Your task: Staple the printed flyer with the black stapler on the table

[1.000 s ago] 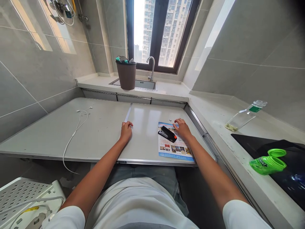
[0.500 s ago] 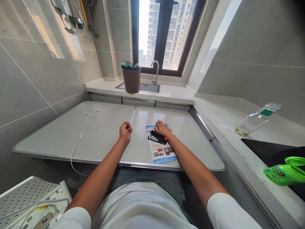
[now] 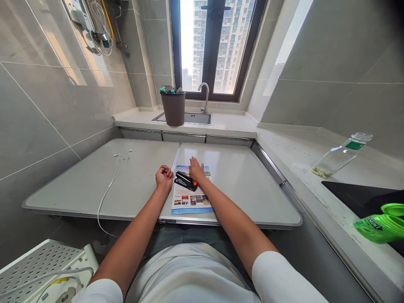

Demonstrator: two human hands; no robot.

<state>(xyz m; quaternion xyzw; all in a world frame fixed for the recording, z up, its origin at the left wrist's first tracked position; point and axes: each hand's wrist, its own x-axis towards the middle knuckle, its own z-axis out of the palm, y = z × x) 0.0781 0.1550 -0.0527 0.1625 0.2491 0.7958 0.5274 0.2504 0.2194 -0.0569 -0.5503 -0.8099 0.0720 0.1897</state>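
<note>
A printed leaflet [image 3: 191,200] with blue edges and small pictures lies flat on the pale tabletop. On it rests a black stapler [image 3: 185,181] with an orange piece at its right end. My right hand [image 3: 197,170] lies on the upper part of the leaflet, fingers stretched out, its wrist beside the stapler's orange end. Close to the leaflet's left edge, my left hand [image 3: 164,176] rests on the table with fingers loosely curled and apart, and nothing shows in it.
The table [image 3: 252,185] has a centre seam. A white cable [image 3: 110,184] trails over its left front edge. Behind stand a brown bin [image 3: 173,109], a sink [image 3: 197,118] and a tap [image 3: 206,94]. On the right counter are a clear bottle [image 3: 339,158] and a green container [image 3: 375,228].
My right hand has moved left, and the leaflet with the stapler on it has slid left along with it, up beside my left hand. The view has tilted slightly.
</note>
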